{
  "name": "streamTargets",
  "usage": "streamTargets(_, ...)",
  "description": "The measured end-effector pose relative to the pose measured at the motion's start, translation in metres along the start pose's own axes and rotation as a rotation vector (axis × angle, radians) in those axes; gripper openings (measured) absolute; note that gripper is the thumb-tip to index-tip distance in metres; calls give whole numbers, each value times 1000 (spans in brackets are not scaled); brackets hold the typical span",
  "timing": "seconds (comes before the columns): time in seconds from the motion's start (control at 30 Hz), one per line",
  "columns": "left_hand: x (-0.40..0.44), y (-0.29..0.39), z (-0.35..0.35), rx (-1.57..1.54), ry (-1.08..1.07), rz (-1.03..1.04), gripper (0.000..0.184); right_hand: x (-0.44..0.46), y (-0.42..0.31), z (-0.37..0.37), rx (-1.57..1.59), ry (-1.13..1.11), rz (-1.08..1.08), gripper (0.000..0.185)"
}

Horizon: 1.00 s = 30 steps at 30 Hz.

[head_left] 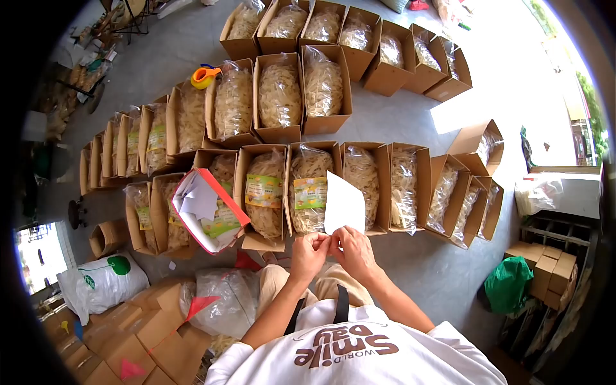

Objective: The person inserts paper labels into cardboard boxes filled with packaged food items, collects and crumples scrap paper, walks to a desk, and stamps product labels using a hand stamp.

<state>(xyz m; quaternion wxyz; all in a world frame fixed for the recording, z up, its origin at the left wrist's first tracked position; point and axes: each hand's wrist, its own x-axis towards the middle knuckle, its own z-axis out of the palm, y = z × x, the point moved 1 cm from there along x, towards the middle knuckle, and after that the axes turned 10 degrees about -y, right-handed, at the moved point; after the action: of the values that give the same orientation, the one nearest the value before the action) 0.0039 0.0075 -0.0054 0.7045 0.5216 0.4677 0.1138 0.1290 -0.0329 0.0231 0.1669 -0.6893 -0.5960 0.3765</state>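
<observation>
Both hands meet in front of my body at the lower edge of a white paper sheet. My left hand is closed in a pinch at the sheet's bottom corner. Right beside it, my right hand pinches the same edge, fingertips close together. The sheet's far side is hidden. Behind it stands an open carton with a clear bag of pale dried strips. Left of the sheet, two bags carry yellow-green labels. A red-edged box with white papers and green labels rests tilted on the cartons.
Several rows of open cartons with filled bags stand on the grey floor. An orange tape dispenser lies on one carton. Flattened cardboard and a white sack are at left, a green bag at right.
</observation>
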Motion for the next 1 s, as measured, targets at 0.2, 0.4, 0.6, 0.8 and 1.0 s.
streamTargets(0.2,-7,4,20,-127,12,24,12,-16,5,-14,-44,-14,-14,15)
streamTargets(0.4,-18,3,21,-149,-9,12,12,-28,-2,-17,-112,-19,-23,15)
streamTargets(0.6,-22,-2,12,-126,-55,34,12,-32,-17,-19,-45,-45,19,13)
streamTargets(0.8,-33,-2,-1,-203,-57,55,12,-28,-32,-10,-146,-42,-30,12)
streamTargets(1.0,-41,-11,-23,-275,-59,124,10,-23,-52,-3,-54,-32,-61,12)
